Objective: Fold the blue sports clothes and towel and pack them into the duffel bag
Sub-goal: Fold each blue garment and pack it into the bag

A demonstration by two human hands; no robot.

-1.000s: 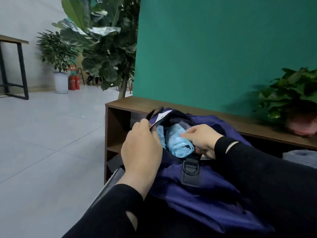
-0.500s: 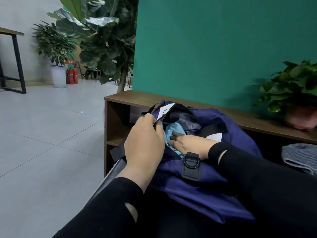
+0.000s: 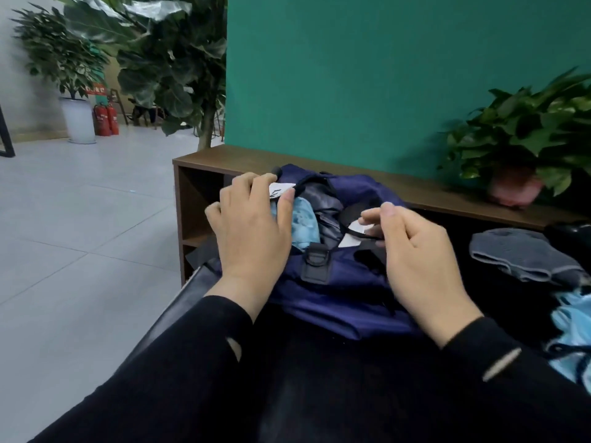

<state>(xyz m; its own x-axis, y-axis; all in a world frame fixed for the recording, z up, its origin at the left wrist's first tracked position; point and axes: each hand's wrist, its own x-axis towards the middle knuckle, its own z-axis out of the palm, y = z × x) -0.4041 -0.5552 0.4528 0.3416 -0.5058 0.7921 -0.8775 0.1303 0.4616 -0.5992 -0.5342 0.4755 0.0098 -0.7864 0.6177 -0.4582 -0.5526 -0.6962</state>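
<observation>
Two hands are working at the mouth of the navy duffel bag [image 3: 335, 282], which is lying just in front of the wooden shelf unit [image 3: 204, 158] by the green wall. Left hand [image 3: 252, 228] is pinching the bag's far-left rim, where a white tag is showing, and holding the opening wide. Right hand [image 3: 415, 247] is gripping the right rim, thumb and fingers closing on the black strap and white label there. Light blue rolled cloth [image 3: 303, 222] is sitting inside the bag, just beside the left hand's fingers. Right of the bag, a grey folded piece [image 3: 524, 254] and more light blue garments [image 3: 572, 334] are waiting unpacked (so the packing looks only partly done). Risk from here, as I judge it: if either grip slips, the soft rim is likely to sag shut over the opening, and the loose roll may unfurl when the next piece is pushed in beside it.
</observation>
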